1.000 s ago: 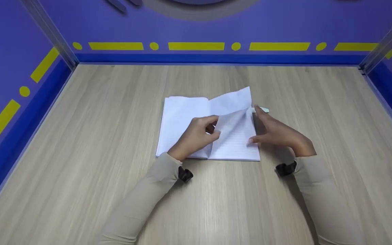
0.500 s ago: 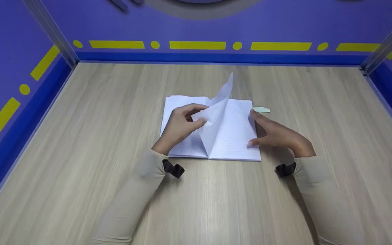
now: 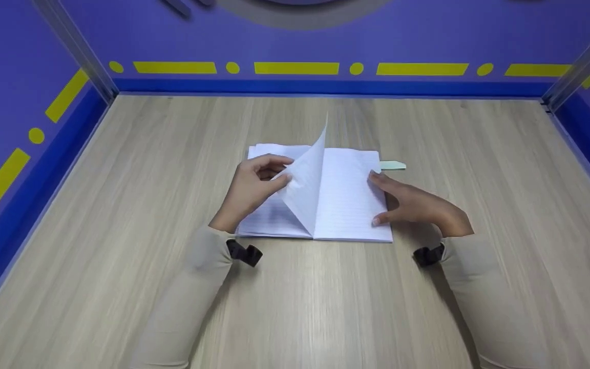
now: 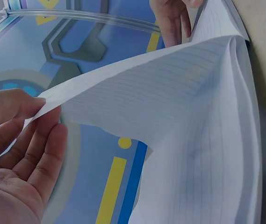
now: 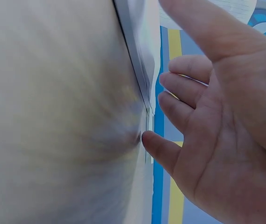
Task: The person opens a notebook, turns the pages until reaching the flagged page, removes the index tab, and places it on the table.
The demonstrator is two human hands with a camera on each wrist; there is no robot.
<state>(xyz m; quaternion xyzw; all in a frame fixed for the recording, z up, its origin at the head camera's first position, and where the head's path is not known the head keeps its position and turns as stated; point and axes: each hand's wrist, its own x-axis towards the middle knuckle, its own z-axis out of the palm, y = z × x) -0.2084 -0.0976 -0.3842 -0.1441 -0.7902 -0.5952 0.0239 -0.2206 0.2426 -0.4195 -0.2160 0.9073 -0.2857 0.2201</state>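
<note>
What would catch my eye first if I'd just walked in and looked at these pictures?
Probably the raised page, pinched by the left hand and standing up from the middle of the open notebook. The right hand is at the notebook's right edge, just below a pale green tab that sticks out. Behind the table, a bright row of yellow bars and dots crosses the purple-blue wall.

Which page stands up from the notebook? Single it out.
The page pinched by the left hand: it rises from the open notebook, while the visible pages on either side lie down.
</note>
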